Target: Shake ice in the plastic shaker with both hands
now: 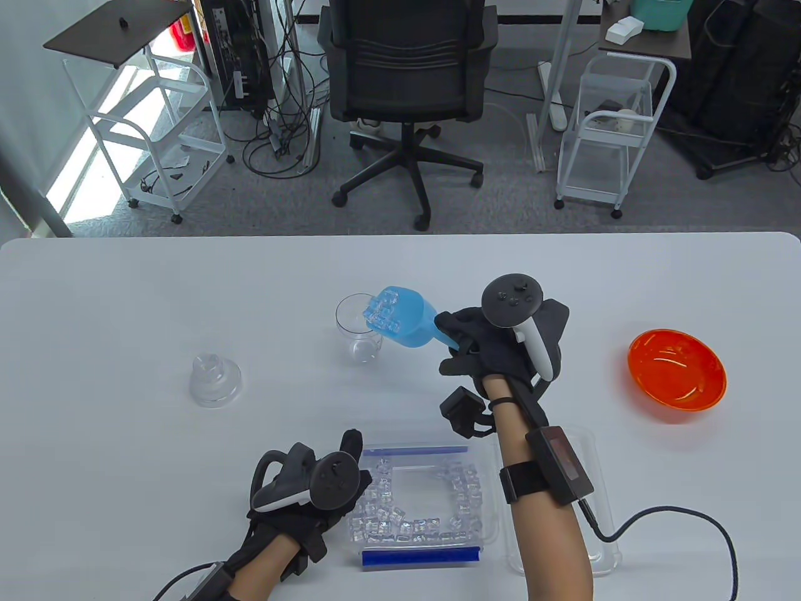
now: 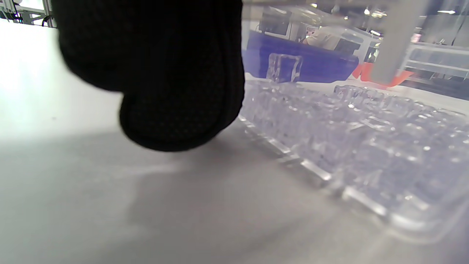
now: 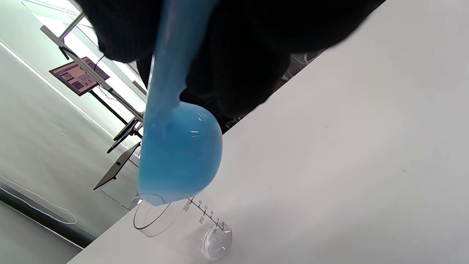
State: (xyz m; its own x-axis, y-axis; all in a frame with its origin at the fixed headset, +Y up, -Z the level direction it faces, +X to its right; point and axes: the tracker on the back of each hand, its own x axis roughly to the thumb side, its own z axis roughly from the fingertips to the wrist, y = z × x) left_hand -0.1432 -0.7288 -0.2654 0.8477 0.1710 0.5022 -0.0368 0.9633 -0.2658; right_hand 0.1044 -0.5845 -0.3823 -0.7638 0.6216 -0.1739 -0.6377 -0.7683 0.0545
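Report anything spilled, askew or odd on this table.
Nothing stands out. The right hand holds the blue scoop of ice tilted over the clear shaker cup; no cubes lie on the table, and the shaker lid sits upright.

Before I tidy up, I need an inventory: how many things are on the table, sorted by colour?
Clear: 3, cup, lid, ice tray
Blue: 1, scoop, held by the right hand
Orange: 1, bowl
Total: 5

scoop: looking like smooth translucent blue plastic
shaker cup: showing clear glossy plastic
bowl: gleaming glossy orange
table: appearing matt white
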